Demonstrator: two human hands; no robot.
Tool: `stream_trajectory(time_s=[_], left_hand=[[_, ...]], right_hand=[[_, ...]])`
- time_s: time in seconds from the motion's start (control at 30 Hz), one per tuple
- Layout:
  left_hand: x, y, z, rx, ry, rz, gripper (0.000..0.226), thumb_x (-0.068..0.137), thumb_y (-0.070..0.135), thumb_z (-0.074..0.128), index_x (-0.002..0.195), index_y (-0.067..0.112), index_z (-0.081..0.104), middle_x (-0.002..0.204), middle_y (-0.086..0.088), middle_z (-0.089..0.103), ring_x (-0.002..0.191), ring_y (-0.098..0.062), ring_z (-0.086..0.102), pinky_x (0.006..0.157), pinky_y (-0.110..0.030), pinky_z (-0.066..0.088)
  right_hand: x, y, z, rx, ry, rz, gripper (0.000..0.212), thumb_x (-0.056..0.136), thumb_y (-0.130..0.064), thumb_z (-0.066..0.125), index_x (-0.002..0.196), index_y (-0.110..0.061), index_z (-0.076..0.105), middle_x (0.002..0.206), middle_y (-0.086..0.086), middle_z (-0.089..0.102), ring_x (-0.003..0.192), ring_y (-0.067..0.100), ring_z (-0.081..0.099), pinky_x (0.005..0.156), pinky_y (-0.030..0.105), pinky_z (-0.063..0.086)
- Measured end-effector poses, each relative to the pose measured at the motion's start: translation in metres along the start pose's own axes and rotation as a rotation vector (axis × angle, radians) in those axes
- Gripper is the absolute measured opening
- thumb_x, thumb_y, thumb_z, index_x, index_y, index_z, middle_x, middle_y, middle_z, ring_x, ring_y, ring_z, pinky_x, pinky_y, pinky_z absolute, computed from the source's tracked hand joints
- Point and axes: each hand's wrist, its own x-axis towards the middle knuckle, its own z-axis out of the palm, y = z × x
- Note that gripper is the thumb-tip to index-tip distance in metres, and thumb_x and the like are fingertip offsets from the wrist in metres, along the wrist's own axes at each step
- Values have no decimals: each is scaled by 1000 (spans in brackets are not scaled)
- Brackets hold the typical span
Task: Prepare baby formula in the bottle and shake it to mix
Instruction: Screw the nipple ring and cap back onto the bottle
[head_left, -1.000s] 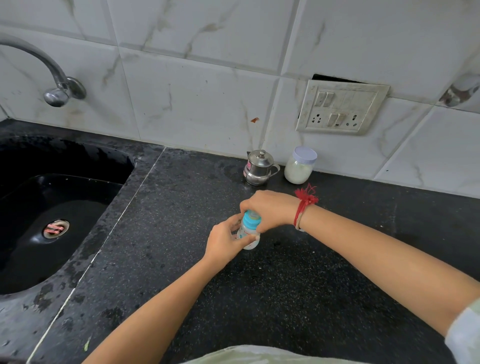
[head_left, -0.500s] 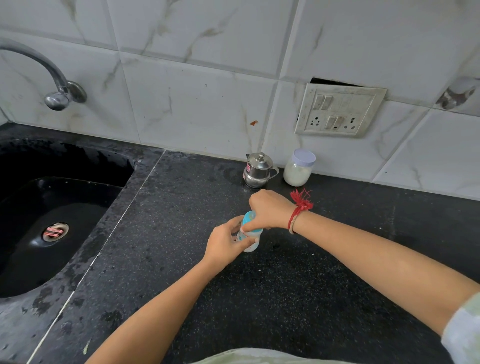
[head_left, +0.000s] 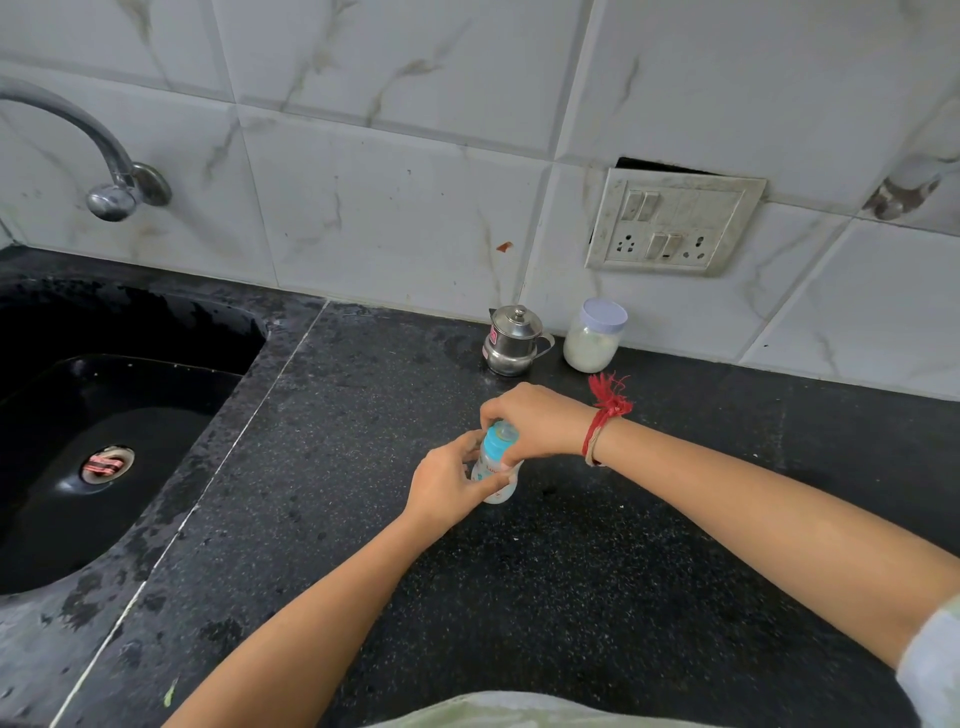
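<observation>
A small clear baby bottle (head_left: 497, 478) with a light blue cap stands on the black speckled counter (head_left: 597, 561) in the middle of the view. My left hand (head_left: 449, 480) grips the bottle's body from the left. My right hand (head_left: 535, 421), with a red thread on its wrist, comes from the right and holds the blue cap from above with curled fingers. The lower part of the bottle shows between the two hands.
A small steel pot with a lid (head_left: 511, 340) and a jar of white powder with a pale lid (head_left: 595, 335) stand at the wall behind the hands. A black sink (head_left: 130, 415) with a tap (head_left: 111, 171) lies at the left. A switch plate (head_left: 672, 223) hangs on the tiled wall.
Both hands stay on the bottle. My right hand has shifted slightly on the cap, as if turning it; the bottle has hardly moved.
</observation>
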Motion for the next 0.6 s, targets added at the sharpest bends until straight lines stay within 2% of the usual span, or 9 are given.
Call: stream_trajectory(time_s=[0.23,0.33,0.43,0.6], left_hand=[[1,1,-1,37,11,7,59,73,45,79,125,26,59,111,5,72,101,-9,66,87,-38,55],[1,-1,0,46,15,-6,57,72,46,80,123,26,60,111,4,72,100,-10,66,86,-37,55],[1,-2,-1,38,14,-11,56,73,44,80,122,25,60,112,3,71,101,-12,66,86,-38,55],[2,-2,-1,26,2,1,59,73,42,80,126,26,59,115,5,71,105,-10,66,90,-37,55]], right_hand=[[-4,1,-8,-54,-69,-109,42,73,-13,75,112,-19,60,97,0,59,85,15,49,65,29,38],[-7,2,-12,-98,-108,-191,40,76,-2,68,111,-19,61,108,2,62,96,19,54,77,36,46],[-9,4,-12,-107,-83,-268,34,80,4,59,106,-17,64,111,2,62,101,20,55,83,37,46],[-12,13,-15,-46,-13,-288,38,79,8,56,106,-18,62,111,-2,60,103,17,54,84,34,45]])
